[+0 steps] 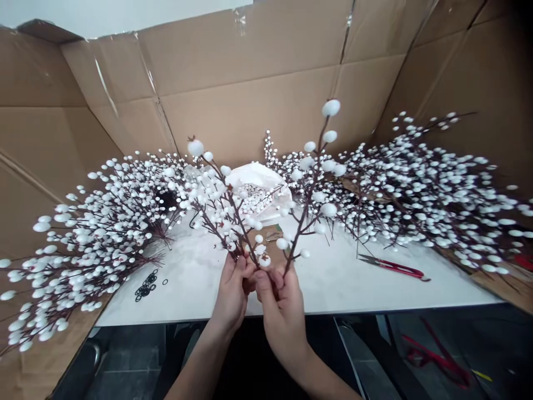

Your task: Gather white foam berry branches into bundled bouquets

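Observation:
My left hand [233, 290] is closed around the lower stems of several white berry branches [236, 214], which fan up and to the left. In my right hand [281, 311], closed as well, is another white berry branch [307, 205] that rises tall and leans right. The two hands meet near the table's front edge, fingertips touching or almost touching. The branches have brown twigs with round white berries, and a few show small brown caps. My fingers hide the stem ends.
Heaps of white berry branches lie at the left [112, 216] and right [420, 189]. A white bag [262, 173] with berries stands behind. Black rubber rings [145, 286] and red-handled snips [393, 266] lie on the white table [189, 300]. Cardboard walls [250, 100] enclose the back and sides.

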Motion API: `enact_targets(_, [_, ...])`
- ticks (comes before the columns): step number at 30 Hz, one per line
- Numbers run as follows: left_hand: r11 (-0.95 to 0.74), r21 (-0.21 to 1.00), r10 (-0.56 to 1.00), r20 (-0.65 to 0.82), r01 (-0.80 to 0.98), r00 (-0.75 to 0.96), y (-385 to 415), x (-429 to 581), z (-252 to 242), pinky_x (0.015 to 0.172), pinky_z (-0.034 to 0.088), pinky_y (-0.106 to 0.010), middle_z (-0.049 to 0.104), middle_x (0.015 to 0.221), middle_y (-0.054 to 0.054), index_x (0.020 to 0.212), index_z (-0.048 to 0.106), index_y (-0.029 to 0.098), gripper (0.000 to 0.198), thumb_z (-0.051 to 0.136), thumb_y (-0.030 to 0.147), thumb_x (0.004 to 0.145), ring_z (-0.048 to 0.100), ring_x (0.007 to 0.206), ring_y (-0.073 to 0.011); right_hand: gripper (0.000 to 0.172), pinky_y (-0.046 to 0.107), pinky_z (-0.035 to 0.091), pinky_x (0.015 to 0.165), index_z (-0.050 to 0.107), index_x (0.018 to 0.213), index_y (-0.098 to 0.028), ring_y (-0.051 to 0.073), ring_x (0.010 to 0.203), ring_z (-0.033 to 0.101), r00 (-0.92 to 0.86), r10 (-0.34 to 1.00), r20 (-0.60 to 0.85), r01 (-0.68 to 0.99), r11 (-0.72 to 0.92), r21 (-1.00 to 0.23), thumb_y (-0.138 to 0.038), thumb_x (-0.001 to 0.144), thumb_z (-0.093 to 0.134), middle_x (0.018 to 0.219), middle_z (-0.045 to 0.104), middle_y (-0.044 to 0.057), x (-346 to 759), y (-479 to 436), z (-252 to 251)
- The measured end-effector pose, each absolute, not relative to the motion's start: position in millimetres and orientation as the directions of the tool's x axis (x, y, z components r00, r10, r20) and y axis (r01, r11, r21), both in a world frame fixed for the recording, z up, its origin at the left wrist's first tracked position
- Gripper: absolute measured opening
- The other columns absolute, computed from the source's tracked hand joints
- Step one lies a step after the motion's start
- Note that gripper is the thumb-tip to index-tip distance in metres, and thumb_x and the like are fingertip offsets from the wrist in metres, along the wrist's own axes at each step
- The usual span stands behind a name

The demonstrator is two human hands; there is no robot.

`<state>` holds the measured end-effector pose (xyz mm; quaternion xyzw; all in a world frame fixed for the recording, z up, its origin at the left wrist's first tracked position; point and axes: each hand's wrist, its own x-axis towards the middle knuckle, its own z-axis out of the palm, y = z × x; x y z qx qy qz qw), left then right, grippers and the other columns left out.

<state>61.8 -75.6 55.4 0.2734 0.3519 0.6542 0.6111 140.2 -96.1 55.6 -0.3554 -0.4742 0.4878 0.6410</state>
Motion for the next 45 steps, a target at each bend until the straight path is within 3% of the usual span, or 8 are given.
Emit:
enact_targets(3, [0.013,0.811,0.985,-0.110,-0.585,-0.131,-77,64,55,0.056,0.041,-0.020,0.056,0.067,0.004,0.090,0.056,0.020,0.016,0.062,0.023,0.075,0.051,0.058,-0.0085,0.003,0.033,0.051,0.074,0.048,0.090,-0.025,0.020,0.084,0.060,0.076,0.951,0.300,-0.220,0.309,-0.925,-0.026,0.088,0.049,0.086,0.060,0.003,135,-94,49])
enact_targets(7, [0.028,0.796,0.978,-0.147,-0.605,-0.148,-77,64,55,0.049,0.036,-0.018,0.049,0.058,0.005,0.072,0.056,0.017,0.011,0.061,0.026,0.075,0.043,0.051,-0.0071,0.001,0.035,0.053,0.075,0.047,0.091,-0.025,0.019,0.080,0.061,0.085,0.954,0.287,-0.232,0.299,-0.926,-0.025,0.089,0.047,0.083,0.060,0.003,138,-92,45])
enact_targets(13, [0.015,0.766,0.988,-0.112,-0.643,-0.111,-76,66,56,0.045,0.034,-0.017,0.043,0.058,0.006,0.083,0.061,0.016,0.013,0.057,0.027,0.078,0.036,0.047,-0.0059,0.013,0.037,0.052,0.083,0.041,0.083,-0.023,0.022,0.098,0.063,0.146,0.963,0.226,-0.451,0.268,-0.851,-0.023,0.085,0.054,0.096,0.065,0.005,141,-96,52])
enact_targets(21, [0.056,0.799,0.986,-0.140,-0.598,-0.094,-78,67,56,0.051,0.041,-0.016,0.060,0.073,-0.001,0.099,0.064,0.015,0.023,0.058,0.028,0.080,0.049,0.054,-0.0059,0.033,0.031,0.057,0.062,0.032,0.077,-0.024,0.017,0.070,0.069,0.228,0.958,0.176,-0.535,0.274,-0.799,-0.017,0.077,0.065,0.091,0.067,0.000,146,-92,56])
enact_targets(25, [0.059,0.789,0.983,-0.152,-0.612,-0.102,-78,67,53,0.049,0.040,-0.015,0.058,0.062,0.002,0.092,0.066,0.015,0.019,0.061,0.028,0.079,0.048,0.051,-0.0050,0.038,0.029,0.056,0.054,0.029,0.075,-0.026,0.018,0.066,0.069,0.232,0.959,0.165,-0.538,0.268,-0.799,-0.016,0.075,0.066,0.084,0.067,-0.002,148,-92,57])
enact_targets(29, [0.040,0.760,0.983,-0.148,-0.648,-0.112,-77,68,51,0.047,0.038,-0.014,0.058,0.061,0.003,0.079,0.066,0.016,0.011,0.068,0.025,0.073,0.047,0.050,-0.0042,0.037,0.031,0.056,0.055,0.030,0.075,-0.026,0.018,0.060,0.068,0.219,0.960,0.173,-0.523,0.265,-0.810,-0.018,0.074,0.066,0.075,0.066,-0.004,145,-92,54])
enact_targets(35, [0.013,0.797,0.983,-0.122,-0.604,-0.141,-74,68,44,0.058,0.044,-0.019,0.063,0.070,0.000,0.075,0.064,0.015,0.015,0.071,0.028,0.070,0.056,0.062,-0.0088,0.032,0.037,0.053,0.075,0.037,0.074,-0.025,0.018,0.074,0.064,0.274,0.942,0.193,-0.401,0.294,-0.868,-0.020,0.072,0.069,0.068,0.061,-0.004,139,-87,51])
enact_targets(45, [-0.055,0.873,0.990,-0.014,-0.485,-0.137,-72,58,38,0.065,0.048,-0.024,0.067,0.073,-0.002,0.083,0.062,0.015,0.015,0.063,0.030,0.079,0.062,0.068,-0.0128,0.035,0.039,0.054,0.070,0.035,0.074,-0.025,0.018,0.068,0.064,0.283,0.940,0.189,-0.410,0.297,-0.862,-0.021,0.072,0.069,0.071,0.063,-0.003,144,-76,48])
